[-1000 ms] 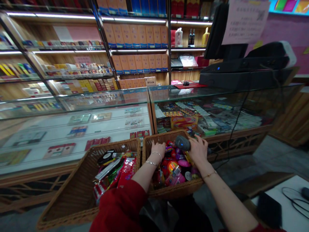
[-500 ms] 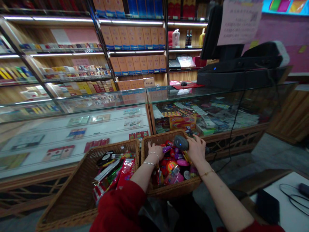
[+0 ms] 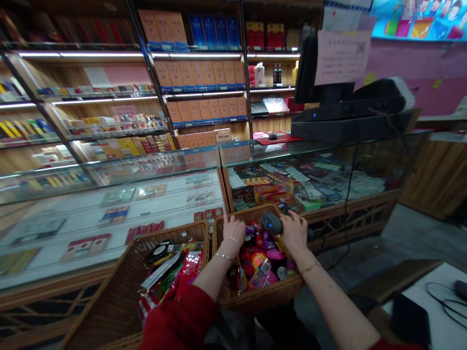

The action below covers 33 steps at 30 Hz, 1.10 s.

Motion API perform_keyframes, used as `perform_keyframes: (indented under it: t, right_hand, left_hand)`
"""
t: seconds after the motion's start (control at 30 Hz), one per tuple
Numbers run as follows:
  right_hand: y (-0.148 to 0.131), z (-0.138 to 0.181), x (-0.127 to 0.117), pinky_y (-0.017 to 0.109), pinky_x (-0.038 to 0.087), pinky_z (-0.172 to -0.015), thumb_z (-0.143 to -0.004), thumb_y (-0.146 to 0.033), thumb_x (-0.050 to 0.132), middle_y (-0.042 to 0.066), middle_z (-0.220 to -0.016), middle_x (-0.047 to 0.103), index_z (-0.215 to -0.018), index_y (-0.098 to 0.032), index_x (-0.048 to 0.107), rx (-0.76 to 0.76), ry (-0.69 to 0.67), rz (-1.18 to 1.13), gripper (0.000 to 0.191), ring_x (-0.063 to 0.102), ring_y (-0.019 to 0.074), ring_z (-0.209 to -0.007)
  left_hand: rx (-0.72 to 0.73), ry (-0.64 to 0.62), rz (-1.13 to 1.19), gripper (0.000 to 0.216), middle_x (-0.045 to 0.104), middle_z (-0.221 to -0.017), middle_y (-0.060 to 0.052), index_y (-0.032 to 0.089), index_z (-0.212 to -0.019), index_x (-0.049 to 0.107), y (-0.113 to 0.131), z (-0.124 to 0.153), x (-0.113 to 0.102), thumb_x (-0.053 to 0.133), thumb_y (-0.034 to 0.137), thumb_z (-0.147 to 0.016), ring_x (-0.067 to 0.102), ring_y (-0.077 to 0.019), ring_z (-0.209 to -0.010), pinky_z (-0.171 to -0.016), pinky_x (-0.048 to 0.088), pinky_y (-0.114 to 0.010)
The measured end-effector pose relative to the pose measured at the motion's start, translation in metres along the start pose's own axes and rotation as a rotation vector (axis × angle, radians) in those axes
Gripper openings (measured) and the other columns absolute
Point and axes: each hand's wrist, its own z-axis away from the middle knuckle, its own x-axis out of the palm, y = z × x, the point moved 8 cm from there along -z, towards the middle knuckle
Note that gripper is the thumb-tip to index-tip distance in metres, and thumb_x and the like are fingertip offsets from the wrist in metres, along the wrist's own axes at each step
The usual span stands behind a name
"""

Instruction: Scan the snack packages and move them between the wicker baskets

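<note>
My left hand [image 3: 234,230] hovers over the back left corner of a wicker basket [image 3: 262,296]. Its index finger points away from me, the other fingers bend, and I see nothing in it. Colourful small packaged sweets [image 3: 260,260] fill that basket, with a purple piece close to my left fingers. Above the basket's right rim, my right hand [image 3: 295,231] grips a dark grey barcode scanner [image 3: 272,222] showing a blue light; its handle is partly hidden under the palm. To the left, a second wicker basket [image 3: 105,291] contains flat shiny packets [image 3: 182,270] bunched at its right side.
Glass display counters [image 3: 146,160] run behind the baskets. A monitor and till [image 3: 328,116] stand on the right one, with a black cable [image 3: 349,180] hanging down its front. Shelves of boxes [image 3: 204,75] rise behind. A white surface with a dark device [image 3: 410,318] lies at lower right.
My left hand has drawn back slightly from the purple piece, and its index finger is now straighter. My right hand keeps the scanner in nearly the same place. The view has tilted up a little.
</note>
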Motion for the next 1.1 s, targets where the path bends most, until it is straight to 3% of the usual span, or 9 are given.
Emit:
perform_keyframes:
  t: [0.1, 0.2, 0.3, 0.4, 0.63, 0.9, 1.1]
  right_hand:
    - [-0.001, 0.0, 0.001, 0.042, 0.024, -0.1, -0.077, -0.013, 0.057, 0.004, -0.123, 0.069, -0.104, -0.022, 0.068, -0.004, 0.011, -0.004, 0.031, 0.042, 0.0248, -0.129]
    - [-0.001, 0.0, 0.002, 0.042, 0.023, -0.101, -0.077, -0.013, 0.057, 0.003, -0.122, 0.07, -0.104, -0.022, 0.068, -0.008, 0.022, -0.014, 0.031, 0.042, 0.0244, -0.129]
    - [-0.002, 0.001, 0.003, 0.041, 0.024, -0.101, -0.076, -0.015, 0.059, 0.003, -0.123, 0.069, -0.105, -0.022, 0.068, -0.021, 0.024, -0.023, 0.031, 0.042, 0.0238, -0.129]
    - [-0.004, 0.001, 0.003, 0.04, 0.024, -0.1, -0.077, -0.015, 0.058, 0.003, -0.122, 0.07, -0.104, -0.022, 0.068, -0.03, 0.025, -0.034, 0.03, 0.043, 0.0234, -0.129]
    - [-0.013, -0.004, 0.001, 0.039, 0.023, -0.1, -0.078, -0.012, 0.056, 0.002, -0.122, 0.07, -0.106, -0.021, 0.069, -0.052, 0.049, -0.07, 0.032, 0.044, 0.0226, -0.128]
    - [-0.041, -0.007, 0.005, 0.04, 0.025, -0.1, -0.08, -0.009, 0.048, 0.004, -0.125, 0.069, -0.107, -0.022, 0.069, -0.117, 0.008, -0.061, 0.036, 0.044, 0.0229, -0.129]
    - [-0.044, -0.002, 0.008, 0.04, 0.025, -0.102, -0.078, -0.008, 0.05, 0.003, -0.128, 0.067, -0.107, -0.023, 0.069, -0.115, -0.017, -0.05, 0.038, 0.043, 0.0229, -0.132]
  left_hand:
    - [0.013, 0.124, -0.015, 0.034, 0.076, -0.093, -0.011, 0.019, -0.094, 0.074, -0.012, 0.002, -0.02, 0.042, 0.01, -0.088, 0.061, -0.0304, -0.107, -0.117, 0.008, -0.068]
    - [0.025, 0.222, 0.023, 0.036, 0.073, -0.117, -0.009, 0.022, -0.108, 0.071, -0.026, 0.012, -0.032, 0.04, 0.013, -0.091, 0.054, -0.0315, -0.123, -0.117, 0.009, -0.07]
    - [0.016, 0.275, 0.059, 0.037, 0.06, -0.139, -0.007, 0.025, -0.12, 0.066, -0.038, 0.024, -0.033, 0.043, 0.017, -0.092, 0.041, -0.032, -0.138, -0.116, 0.011, -0.072]
    - [-0.011, 0.29, 0.082, 0.037, 0.054, -0.145, -0.006, 0.027, -0.123, 0.065, -0.047, 0.032, -0.029, 0.048, 0.02, -0.091, 0.032, -0.0325, -0.145, -0.115, 0.011, -0.074]
    - [-0.064, 0.359, 0.143, 0.039, 0.051, -0.147, -0.004, 0.032, -0.125, 0.063, -0.058, 0.039, -0.029, 0.056, 0.024, -0.088, 0.029, -0.0319, -0.147, -0.115, 0.01, -0.074]
    - [-0.104, 0.324, 0.232, 0.039, 0.062, -0.135, -0.005, 0.033, -0.127, 0.062, -0.064, 0.042, -0.025, 0.057, 0.025, -0.09, 0.035, -0.0304, -0.144, -0.115, 0.007, -0.075]
    - [-0.123, 0.302, 0.245, 0.038, 0.063, -0.134, -0.003, 0.036, -0.126, 0.062, -0.068, 0.041, -0.022, 0.057, 0.027, -0.09, 0.037, -0.0297, -0.143, -0.116, 0.006, -0.073]
